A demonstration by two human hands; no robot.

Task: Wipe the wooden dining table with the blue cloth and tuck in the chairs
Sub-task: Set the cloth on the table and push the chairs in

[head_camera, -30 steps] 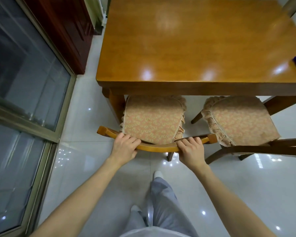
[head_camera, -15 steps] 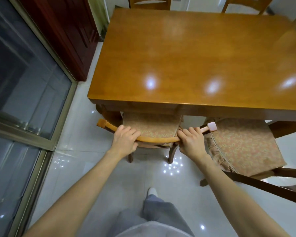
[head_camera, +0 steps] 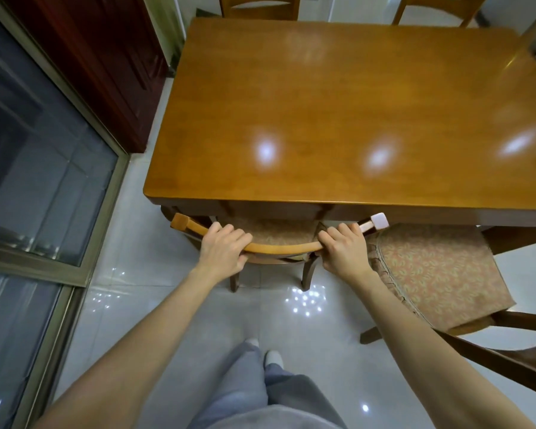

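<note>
Together, left hand (head_camera: 222,248), right hand (head_camera: 343,249), gripping backrest (head_camera: 282,248)

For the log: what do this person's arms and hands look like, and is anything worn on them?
The left hand and right hand are bare: no gloves, and no rings that show. The left forearm and right forearm are uncovered down to the frame edge, with no sleeve, watch or bracelet in view. Below them show loose grey trousers and pale footwear.
</note>
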